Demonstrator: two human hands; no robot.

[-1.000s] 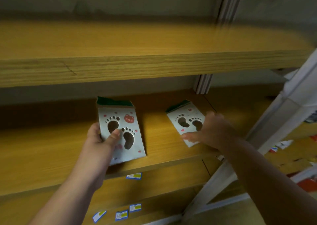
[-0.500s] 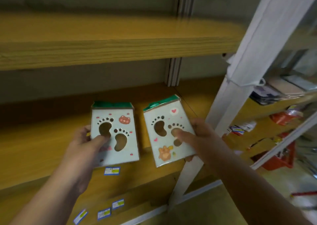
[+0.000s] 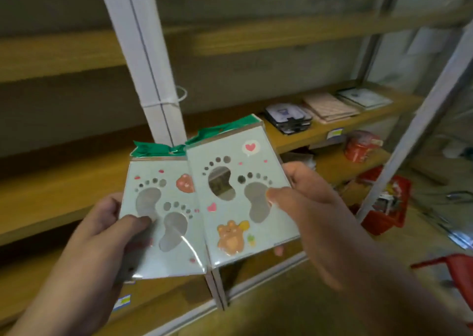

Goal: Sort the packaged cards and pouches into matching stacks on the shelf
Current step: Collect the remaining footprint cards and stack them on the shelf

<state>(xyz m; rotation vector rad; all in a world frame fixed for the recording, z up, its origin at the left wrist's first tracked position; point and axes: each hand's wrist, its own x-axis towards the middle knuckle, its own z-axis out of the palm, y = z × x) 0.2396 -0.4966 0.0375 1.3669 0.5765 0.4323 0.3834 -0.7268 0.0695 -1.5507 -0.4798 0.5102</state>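
Pale mint card fronts fill the middle of the view, two of them, each sealed in clear film with a green header strip on top. The left hand pinches the left card pack, thumb pressed across the lower footprint cut-out and fingers curled behind the left edge. The right hand pinches the right card pack, thumb on the front by the right footprint, fingers tucked behind the right edge. Both packs are up in the air, tilted back towards the camera, side by side, and the right pack's left edge overlaps the left pack's right edge. Same footprint design on both, though the stickers differ: a red blob on the left one, a heart bubble and an orange bear on the right one.

Behind them stands a white shelf post, with a thin loop of wire around it. Wooden shelf boards run off to the left. Further right, on the same level, flat packaged items lie in stacks on a wooden shelf. Below that sits a reddish pouch, too blurred to read, and a red basket on the floor holds mixed items.
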